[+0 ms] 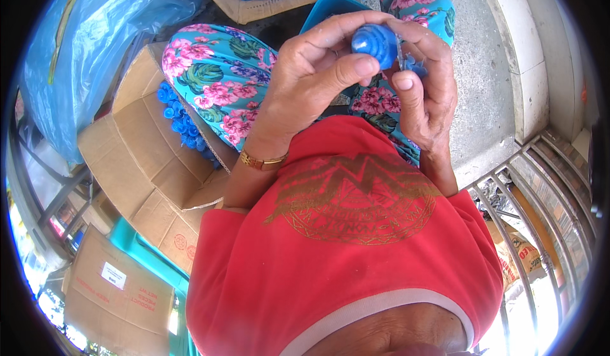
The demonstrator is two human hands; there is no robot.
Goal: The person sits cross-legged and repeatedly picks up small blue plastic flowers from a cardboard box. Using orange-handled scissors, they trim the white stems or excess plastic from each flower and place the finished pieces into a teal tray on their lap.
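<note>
My left hand (318, 63), with a gold watch at the wrist, is closed round a rounded blue plastic piece (375, 44) with ridges, held up in front of my lap. My right hand (432, 86) meets it from the other side, thumb and bent fingers closed about a small jagged blue bit (414, 66). That bit sits against or right beside the ridged piece; I cannot tell whether the two are joined. Part of the right fingers' grip is hidden.
A cardboard box (121, 146) with many small blue pieces (184, 124) stands by my left leg. Another carton (241, 13) of blue pieces lies ahead, beside a blue tub (330, 5). Blue plastic sheeting (95, 51) hangs at left; metal railings (515, 210) stand at right.
</note>
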